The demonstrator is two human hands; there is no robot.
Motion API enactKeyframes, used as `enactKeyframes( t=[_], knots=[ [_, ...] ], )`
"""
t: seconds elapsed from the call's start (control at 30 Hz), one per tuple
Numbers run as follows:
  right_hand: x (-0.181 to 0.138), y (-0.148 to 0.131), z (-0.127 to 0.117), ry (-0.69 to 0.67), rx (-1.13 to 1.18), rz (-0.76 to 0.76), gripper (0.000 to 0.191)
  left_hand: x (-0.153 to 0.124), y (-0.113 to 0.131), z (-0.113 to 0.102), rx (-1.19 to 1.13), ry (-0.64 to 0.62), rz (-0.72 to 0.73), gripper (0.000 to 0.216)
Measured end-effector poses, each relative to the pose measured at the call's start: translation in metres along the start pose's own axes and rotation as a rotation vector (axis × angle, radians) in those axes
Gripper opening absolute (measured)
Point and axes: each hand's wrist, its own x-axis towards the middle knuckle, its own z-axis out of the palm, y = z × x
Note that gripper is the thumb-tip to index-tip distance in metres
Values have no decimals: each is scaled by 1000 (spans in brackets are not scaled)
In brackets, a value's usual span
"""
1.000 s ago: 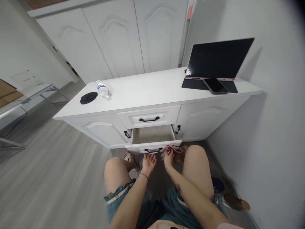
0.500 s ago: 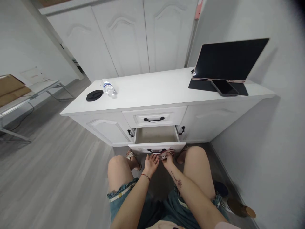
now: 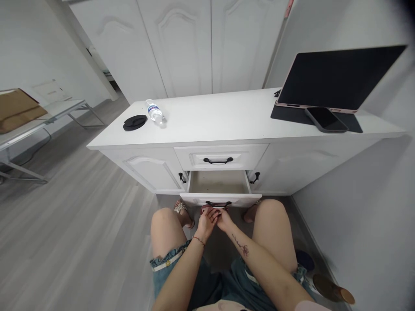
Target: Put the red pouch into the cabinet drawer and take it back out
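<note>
Where the person crouches with bare knees spread, the two forearms converge between the thighs, and the left hand (image 3: 206, 220) and right hand (image 3: 223, 219) meet, touching, just below the front of the open white wooden drawer (image 3: 220, 190). A small reddish thing is barely visible at their fingertips; what it is, and whether either hand is clamped on it, cannot be told. The drawer lies straight ahead of and slightly above the hands, its long axis running left to right, its curved black metal handle (image 3: 218, 203) just beyond the fingertips. Both hands are about equally near, the left wrist bearing a thin red bracelet, the right forearm a small floral tattoo. Above stands the closed upper drawer (image 3: 220, 158) of the low white cabinet (image 3: 223, 123). On the cabinet's top, far left, lie a round black lid (image 3: 134, 122) and a clear plastic water bottle (image 3: 154, 112) on its side; far right, a dark tablet (image 3: 337, 77) stands propped, a black phone (image 3: 326, 119) before it.
</note>
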Motion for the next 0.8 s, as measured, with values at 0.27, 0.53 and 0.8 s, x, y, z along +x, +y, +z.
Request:
enactKeyframes(
  t=[0.27, 0.53, 0.8],
  knots=[
    [-1, 25, 28, -47, 64, 104, 11, -1, 13, -49, 18, 195, 395, 7],
    [-8, 38, 63, 12, 232, 177, 17, 3, 13, -78, 83, 397, 536, 4],
    [-39, 20, 74, -46, 340, 235, 19, 6, 8, -77, 114, 414, 464, 7]
  ],
)
